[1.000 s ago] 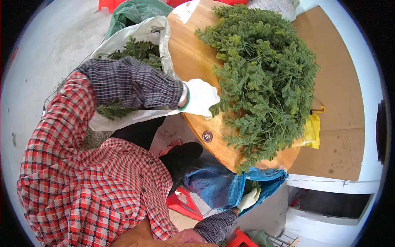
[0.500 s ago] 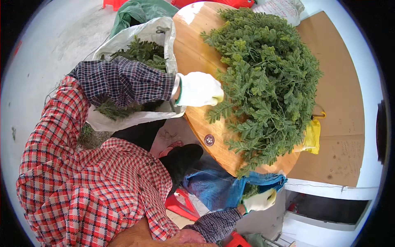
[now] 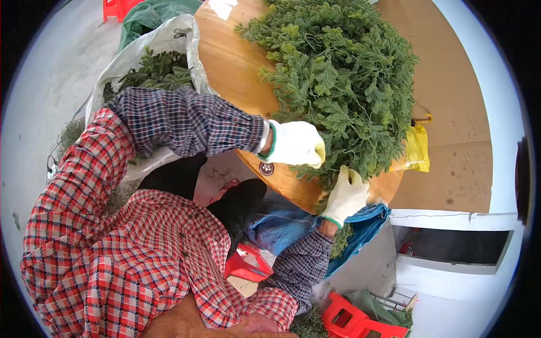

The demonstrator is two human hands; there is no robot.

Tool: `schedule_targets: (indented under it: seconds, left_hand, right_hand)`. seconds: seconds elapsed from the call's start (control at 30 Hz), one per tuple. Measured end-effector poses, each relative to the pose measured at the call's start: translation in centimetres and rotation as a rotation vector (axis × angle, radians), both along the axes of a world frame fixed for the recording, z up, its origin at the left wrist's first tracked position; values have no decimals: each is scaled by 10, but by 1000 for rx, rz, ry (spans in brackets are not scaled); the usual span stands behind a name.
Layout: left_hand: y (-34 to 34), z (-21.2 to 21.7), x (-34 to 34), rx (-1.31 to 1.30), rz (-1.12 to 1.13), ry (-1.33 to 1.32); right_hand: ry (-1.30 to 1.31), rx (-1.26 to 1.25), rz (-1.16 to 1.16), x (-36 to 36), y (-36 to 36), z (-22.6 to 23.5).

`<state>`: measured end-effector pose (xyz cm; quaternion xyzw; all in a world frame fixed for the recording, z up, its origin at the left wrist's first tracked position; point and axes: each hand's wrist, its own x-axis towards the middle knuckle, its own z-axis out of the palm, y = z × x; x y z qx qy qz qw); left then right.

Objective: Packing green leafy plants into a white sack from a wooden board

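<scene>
A big heap of feathery green leafy sprigs [image 3: 344, 84] covers most of the round wooden tabletop [image 3: 236, 62], and every place below is told from that tabletop. The heap's long axis runs from the far rim down to the near rim, where its lower tip narrows and points toward the person.

The left hand [image 3: 294, 144], in a white knit glove with a green cuff, lies on the near part of the tabletop against the heap's near-left edge; its fingers are curled down into the sprigs, but whether they grip any cannot be told. The right hand [image 3: 345, 195], gloved the same way, comes up over the near rim, fingers loosely spread and pressed onto the heap's lower tip, with sprigs hanging below its wrist; a closed grip does not show.

Left of the tabletop stands a white woven plastic sack [image 3: 141, 53] holding more green sprigs. A blue plastic sheet [image 3: 282, 228] hangs under the near rim. A yellow plastic bag [image 3: 417, 149] sits at the right rim. Red plastic stools [image 3: 346, 318] stand below.
</scene>
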<state>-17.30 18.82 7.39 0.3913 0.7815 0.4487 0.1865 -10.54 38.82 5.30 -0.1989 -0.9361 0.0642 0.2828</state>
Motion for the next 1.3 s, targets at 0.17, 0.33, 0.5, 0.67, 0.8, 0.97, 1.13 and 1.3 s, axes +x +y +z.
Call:
schedule_targets:
  seconds: [0.17, 0.33, 0.5, 0.67, 0.8, 0.97, 1.13, 1.3]
  left_hand:
    - [32, -23, -15, 26, 172, -19]
    - [68, -20, -24, -54, 261, -103]
    - [81, -10, -25, -177, 263, 322]
    - [104, 0, -24, -281, 217, 392]
    - [114, -24, -31, -165, 324, 369]
    - [88, -7, -33, -193, 231, 482]
    - [52, 6, -25, -359, 2, 847]
    - [27, 3, -15, -55, 155, 505]
  right_hand:
    - [3, -111, 88, -5, -14, -15]
    - [7, 20, 150, 3, -15, -16]
    - [36, -78, 262, 2, -21, -33]
    - [80, -152, 283, 5, -17, -40]
    - [42, -108, 270, 7, -22, -36]
    - [205, -231, 447, 9, -14, -33]
    - [416, -130, 303, 5, -17, 1]
    - [161, -87, 433, -30, 6, -14]
